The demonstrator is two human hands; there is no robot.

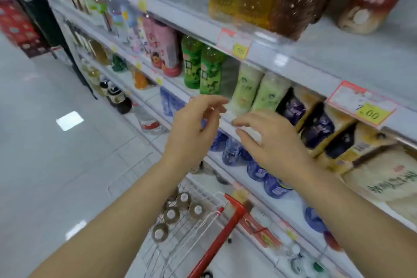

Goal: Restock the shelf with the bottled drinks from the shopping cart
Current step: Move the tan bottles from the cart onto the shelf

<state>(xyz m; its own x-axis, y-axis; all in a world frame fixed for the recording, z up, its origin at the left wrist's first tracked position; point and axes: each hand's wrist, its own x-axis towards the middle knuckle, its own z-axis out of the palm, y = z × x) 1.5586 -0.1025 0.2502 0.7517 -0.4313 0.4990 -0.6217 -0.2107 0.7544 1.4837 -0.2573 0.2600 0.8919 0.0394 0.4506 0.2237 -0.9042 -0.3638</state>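
Pale glossy floor tiles (56, 165) carry a bright white reflection (69, 121). Red patterned boxes (17, 22) stand stacked at the far left.

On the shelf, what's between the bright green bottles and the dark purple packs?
Two pale green bottles stand side by side there, shown in the head view.

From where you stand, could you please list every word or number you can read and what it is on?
".00": upper yellow price sticker; leading digits blurred.
"7.00", the 7 uncertain: lower yellow price sticker.
Script on the brown bottle, print on the rice bag, other labels: too blurred to read.
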